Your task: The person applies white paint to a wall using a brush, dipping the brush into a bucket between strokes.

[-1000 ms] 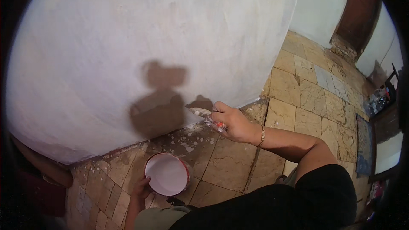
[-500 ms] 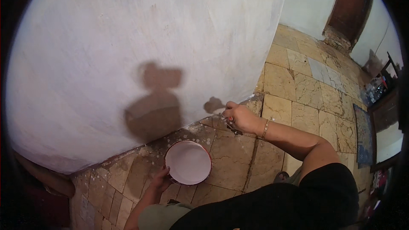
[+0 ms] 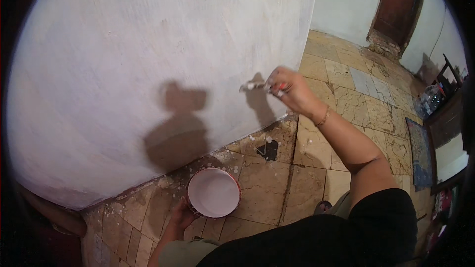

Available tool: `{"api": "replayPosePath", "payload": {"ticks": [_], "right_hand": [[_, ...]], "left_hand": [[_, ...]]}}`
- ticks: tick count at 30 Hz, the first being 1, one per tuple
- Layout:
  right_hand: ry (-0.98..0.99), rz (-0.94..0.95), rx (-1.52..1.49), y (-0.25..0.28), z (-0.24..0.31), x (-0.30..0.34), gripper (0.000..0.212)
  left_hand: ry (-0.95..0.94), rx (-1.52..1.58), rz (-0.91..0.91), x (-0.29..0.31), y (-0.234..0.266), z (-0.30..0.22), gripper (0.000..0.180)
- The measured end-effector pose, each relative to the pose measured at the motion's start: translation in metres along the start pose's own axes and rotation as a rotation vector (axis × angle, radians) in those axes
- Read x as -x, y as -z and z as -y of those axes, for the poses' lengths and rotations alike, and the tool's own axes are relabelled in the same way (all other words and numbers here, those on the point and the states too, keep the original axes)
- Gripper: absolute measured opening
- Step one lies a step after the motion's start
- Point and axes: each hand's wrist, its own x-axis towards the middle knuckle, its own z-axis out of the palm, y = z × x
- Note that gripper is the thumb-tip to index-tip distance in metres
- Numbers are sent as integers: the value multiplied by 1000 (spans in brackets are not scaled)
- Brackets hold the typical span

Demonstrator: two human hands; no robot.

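My right hand (image 3: 292,91) is closed round the handle of a paintbrush (image 3: 255,86), raised in front of the white wall (image 3: 123,44) near its right corner. The brush's pale bristle end points left at the wall; whether it touches I cannot tell. At the lower middle, my left hand (image 3: 182,213) grips the side of a round tub (image 3: 239,193) with a reddish rim. White paint (image 3: 213,194) shows inside the tub, which is held over the floor close to the wall's foot.
White splashes dot the tiled floor (image 3: 264,183) along the wall base, beside a dark patch (image 3: 268,150). A brown rounded piece of furniture (image 3: 54,212) stands at the lower left. To the right are a blue mat (image 3: 419,153) and a clear plastic thing (image 3: 431,100). A brown door (image 3: 398,10) is far off.
My right hand has risen with the brush from near the floor to higher up the wall. The tub stays in my left hand, and the view has shifted slightly.
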Motion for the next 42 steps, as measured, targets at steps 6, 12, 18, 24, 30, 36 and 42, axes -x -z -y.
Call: {"api": "replayPosePath", "payload": {"ticks": [6,12,18,24,30,36,42], "right_hand": [[213,-383,-9,53,56,-1,19],[394,-513,149,2,27,18,29],[233,125,360,-76,-29,105,24],[119,440,278,-100,-40,129,20],[118,511,284,-95,-61,82,23],[293,67,291,-4,16,42,26],[242,-249,275,69,71,31,13]], "left_hand": [[-30,-6,6,0,23,10,75],[27,59,-13,-9,25,10,64],[13,-29,29,-9,33,11,75],[10,17,-70,-5,51,24,71],[11,5,-55,-8,28,12,67],[6,-8,-95,-7,35,18,61],[40,41,-140,-11,36,8,53]]}}
